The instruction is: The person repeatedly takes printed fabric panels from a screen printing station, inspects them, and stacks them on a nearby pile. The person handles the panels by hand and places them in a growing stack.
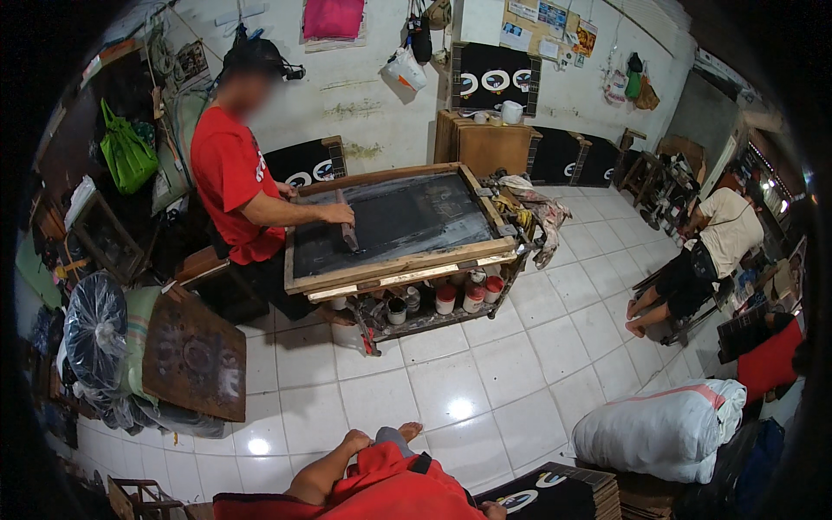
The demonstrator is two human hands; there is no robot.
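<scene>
My left hand (354, 441) lies at the end of my bare forearm, near my lap and the red cloth of my shirt. It is small in view, and its fingers do not show clearly. At the lower edge my right hand (492, 510) is mostly cut off, beside a stack of boards (555, 496) carrying black fabric with white oval prints. What it touches, if anything, is hidden.
Across the tiled floor, a co-worker in red holds a squeegee (347, 227) on a wood-framed printing screen (399, 217). Paint tubs (445, 299) sit below it. A white sack (659, 431) lies right; a brown board (195, 355) leans left. Another person sits bent over, far right.
</scene>
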